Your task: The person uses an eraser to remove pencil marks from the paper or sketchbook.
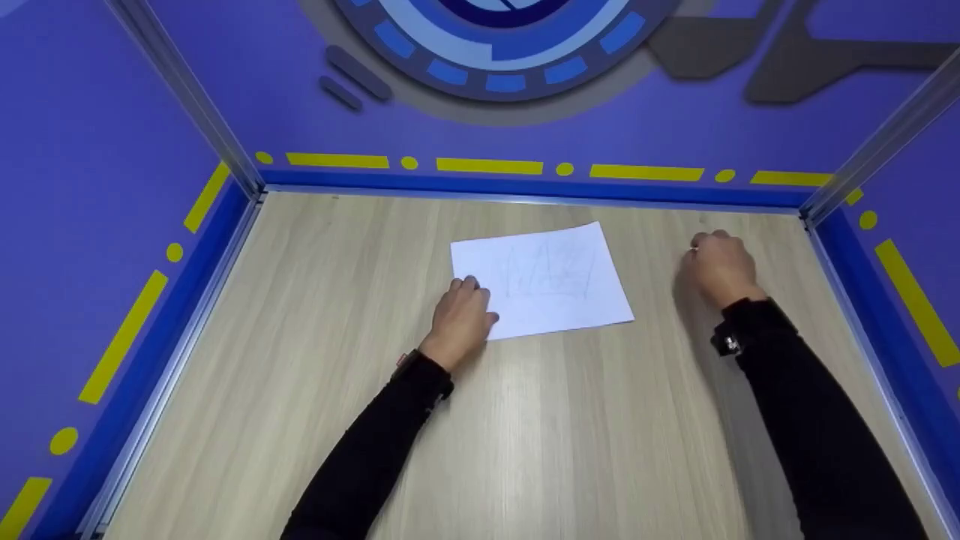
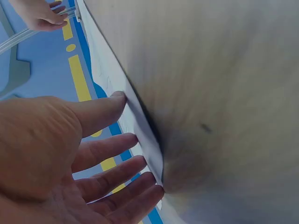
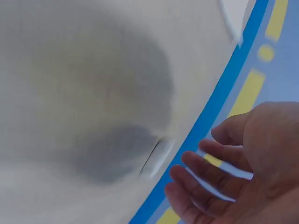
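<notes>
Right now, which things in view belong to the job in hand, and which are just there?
Seemingly part of the job:
paper with faint marks, touched by the left hand
small white object near the right hand, contact unclear

Just there:
table
blue walls with yellow dashes
small dark mark on the table

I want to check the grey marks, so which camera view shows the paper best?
The head view: nearly the whole paper shows, faint grey marks included; the left hand covers part of its left side. The left wrist view shows it steeply slanted; the right wrist view, apparently just a blurred part.
</notes>
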Demonstrator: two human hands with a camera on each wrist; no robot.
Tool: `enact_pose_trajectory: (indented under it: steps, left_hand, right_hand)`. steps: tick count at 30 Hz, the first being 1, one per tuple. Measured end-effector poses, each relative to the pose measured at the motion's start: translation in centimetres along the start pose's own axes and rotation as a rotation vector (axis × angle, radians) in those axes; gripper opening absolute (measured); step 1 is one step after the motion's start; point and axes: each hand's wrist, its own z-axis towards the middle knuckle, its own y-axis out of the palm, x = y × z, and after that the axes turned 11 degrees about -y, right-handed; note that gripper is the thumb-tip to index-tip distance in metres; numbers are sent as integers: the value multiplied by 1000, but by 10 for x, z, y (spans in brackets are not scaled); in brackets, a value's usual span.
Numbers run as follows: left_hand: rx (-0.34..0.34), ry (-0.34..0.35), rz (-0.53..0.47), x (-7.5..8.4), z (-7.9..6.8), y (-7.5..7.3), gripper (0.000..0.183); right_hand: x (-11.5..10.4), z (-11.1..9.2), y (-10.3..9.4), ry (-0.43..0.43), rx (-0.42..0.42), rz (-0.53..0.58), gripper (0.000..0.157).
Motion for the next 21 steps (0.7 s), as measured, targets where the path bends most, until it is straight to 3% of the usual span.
enact_pose_trajectory:
  steps: [8, 14, 21]
  left_hand:
    - [-79, -12, -12, -2, 3, -4, 34]
    - [-120, -2, -29, -4, 6, -6, 37]
    - [-137, -19, -22, -7, 11, -11, 40]
  right_hand:
    - [41, 5, 2, 39, -192, -12, 43]
    - [46, 6, 4, 87, -179, 53, 45]
    - [37, 9, 0, 141, -187, 220, 53]
